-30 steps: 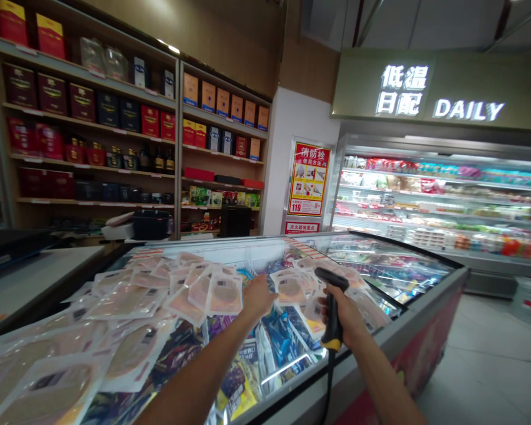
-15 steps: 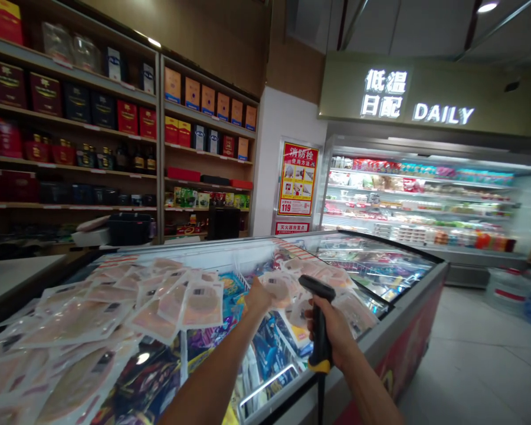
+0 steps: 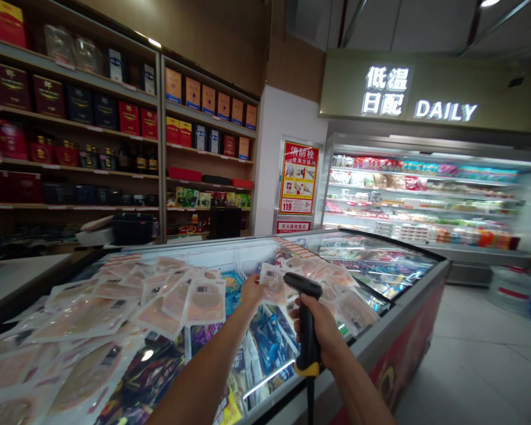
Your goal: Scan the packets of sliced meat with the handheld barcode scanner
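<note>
My right hand (image 3: pixel 319 327) is wrapped round the handle of a black and yellow barcode scanner (image 3: pixel 308 330), its head turned toward the left and its cable hanging down. In my left hand (image 3: pixel 251 290) is the edge of a clear, flat plastic packet (image 3: pixel 272 284) with a barcode label, pinched just in front of the scanner's head. Many similar packets (image 3: pixel 206 301) lie overlapping on the freezer's glass top to the left. More packets (image 3: pixel 354 310) rest on the right, behind the scanner. Colourful bags (image 3: pixel 269 348) show through the glass below my hands.
The chest freezer (image 3: pixel 398 327) stretches away to the right, with a grey rim. Shelves of boxes and bottles (image 3: pixel 133 121) stand at the left. A lit open fridge (image 3: pixel 425 206) is at the back right. Water bottles (image 3: pixel 508 289) stand on the floor (image 3: pixel 464 354).
My left hand has moved slightly left, and the packet in it is raised so its barcode shows. The scanner in my right hand has shifted left toward it.
</note>
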A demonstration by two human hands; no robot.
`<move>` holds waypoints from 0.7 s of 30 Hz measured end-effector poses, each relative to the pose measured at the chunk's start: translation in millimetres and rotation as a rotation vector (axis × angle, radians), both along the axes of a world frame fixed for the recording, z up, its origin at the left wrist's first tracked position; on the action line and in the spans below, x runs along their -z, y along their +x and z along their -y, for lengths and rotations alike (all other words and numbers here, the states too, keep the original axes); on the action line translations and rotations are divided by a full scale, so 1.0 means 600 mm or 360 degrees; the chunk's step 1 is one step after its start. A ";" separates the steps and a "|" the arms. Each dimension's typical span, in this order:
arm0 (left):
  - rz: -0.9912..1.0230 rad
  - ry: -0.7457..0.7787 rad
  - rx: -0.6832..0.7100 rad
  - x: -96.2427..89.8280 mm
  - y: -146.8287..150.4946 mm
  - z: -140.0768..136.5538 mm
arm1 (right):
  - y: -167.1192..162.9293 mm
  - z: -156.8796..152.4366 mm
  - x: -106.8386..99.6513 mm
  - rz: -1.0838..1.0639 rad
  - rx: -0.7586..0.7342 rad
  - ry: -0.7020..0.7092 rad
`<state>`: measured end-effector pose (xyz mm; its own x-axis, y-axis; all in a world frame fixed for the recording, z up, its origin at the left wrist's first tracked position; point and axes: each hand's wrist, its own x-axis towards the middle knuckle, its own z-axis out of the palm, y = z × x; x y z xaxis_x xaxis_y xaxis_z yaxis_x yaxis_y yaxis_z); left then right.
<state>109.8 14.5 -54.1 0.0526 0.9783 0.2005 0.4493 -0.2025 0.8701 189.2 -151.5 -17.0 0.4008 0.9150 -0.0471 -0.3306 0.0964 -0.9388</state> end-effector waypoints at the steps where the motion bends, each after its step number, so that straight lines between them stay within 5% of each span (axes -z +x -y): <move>1: -0.0012 -0.0003 0.0003 -0.002 -0.004 0.000 | 0.001 0.000 0.002 0.0001 -0.0005 0.0006; 21: -0.0956 0.0318 -0.0203 -0.063 -0.203 0.038 | -0.015 -0.013 0.006 -0.0013 0.0043 -0.0023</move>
